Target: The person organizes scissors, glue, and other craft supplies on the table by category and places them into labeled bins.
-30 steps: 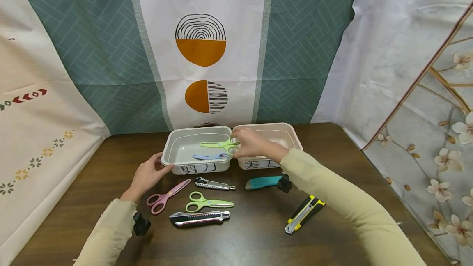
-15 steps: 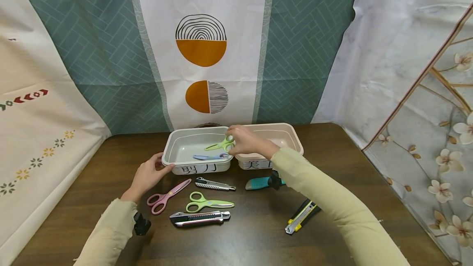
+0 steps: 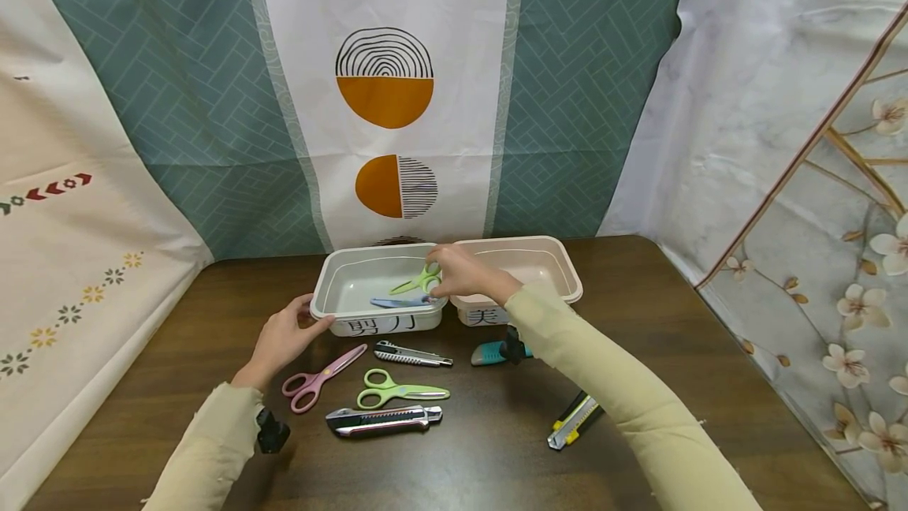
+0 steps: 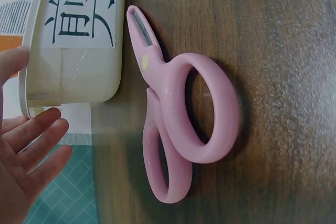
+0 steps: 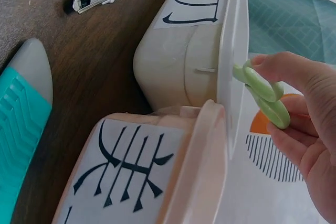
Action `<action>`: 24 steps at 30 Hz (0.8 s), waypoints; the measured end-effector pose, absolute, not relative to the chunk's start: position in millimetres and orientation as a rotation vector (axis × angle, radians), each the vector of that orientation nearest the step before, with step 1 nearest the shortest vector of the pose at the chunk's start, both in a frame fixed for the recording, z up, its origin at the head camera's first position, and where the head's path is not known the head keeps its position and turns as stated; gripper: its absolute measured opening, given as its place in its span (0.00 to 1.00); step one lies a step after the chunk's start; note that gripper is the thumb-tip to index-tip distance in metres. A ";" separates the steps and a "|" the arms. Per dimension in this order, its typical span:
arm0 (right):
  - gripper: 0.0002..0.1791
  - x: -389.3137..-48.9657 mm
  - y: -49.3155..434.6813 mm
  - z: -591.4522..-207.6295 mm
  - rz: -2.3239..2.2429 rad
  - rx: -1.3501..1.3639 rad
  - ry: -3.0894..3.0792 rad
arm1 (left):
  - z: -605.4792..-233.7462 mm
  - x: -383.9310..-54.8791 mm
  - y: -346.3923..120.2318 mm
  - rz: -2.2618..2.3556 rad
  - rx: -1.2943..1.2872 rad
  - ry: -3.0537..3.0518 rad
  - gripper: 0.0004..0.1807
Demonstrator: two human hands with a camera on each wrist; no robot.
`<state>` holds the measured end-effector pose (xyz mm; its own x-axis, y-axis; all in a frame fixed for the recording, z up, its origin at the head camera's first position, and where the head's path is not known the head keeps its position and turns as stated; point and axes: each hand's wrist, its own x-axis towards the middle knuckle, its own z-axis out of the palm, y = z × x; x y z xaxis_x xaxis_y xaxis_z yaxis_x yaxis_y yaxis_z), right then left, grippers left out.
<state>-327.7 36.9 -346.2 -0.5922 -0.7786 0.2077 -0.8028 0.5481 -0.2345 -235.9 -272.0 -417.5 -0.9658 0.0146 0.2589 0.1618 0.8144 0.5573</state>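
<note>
Right hand (image 3: 461, 271) pinches green scissors (image 3: 420, 282) over the grey box (image 3: 347, 278), left hand (image 3: 284, 331) grips that box; careless release could snag the blue tool (image 3: 397, 303) inside.

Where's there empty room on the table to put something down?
Bare table shows between the black cutter and the yellow cutter, and left of the left sleeve. It's crowded in front of the grey bin, where pink scissors, a silver cutter, green scissors and that black cutter lie close together.
</note>
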 end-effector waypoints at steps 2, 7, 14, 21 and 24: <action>0.24 -329.2 35.6 -348.1 0.473 1.376 -2.705 | -418.2 -235.9 -272.1 -0.878 -0.137 -2.754 0.34; 0.22 -332.8 35.3 -353.9 0.433 1.393 -2.694 | -418.6 -236.3 -271.3 -0.881 -0.151 -2.750 0.35; 0.20 -336.9 35.4 -358.4 0.420 1.406 -2.667 | -418.0 -237.4 -270.9 -0.878 -0.157 -2.743 0.34; 0.21 -338.4 34.8 -360.2 0.463 1.421 -2.695 | -420.6 -235.7 -271.7 -0.882 -0.149 -2.745 0.34; 0.21 -338.5 33.5 -361.6 0.484 1.415 -2.709 | -421.4 -235.3 -272.1 -0.880 -0.146 -2.743 0.34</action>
<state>-338.5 33.5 -361.6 -0.5807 -0.7930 0.1841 -0.8077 0.5330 -0.2519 -235.3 -272.1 -421.4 -0.9621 0.0170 0.2722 0.1722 0.8117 0.5581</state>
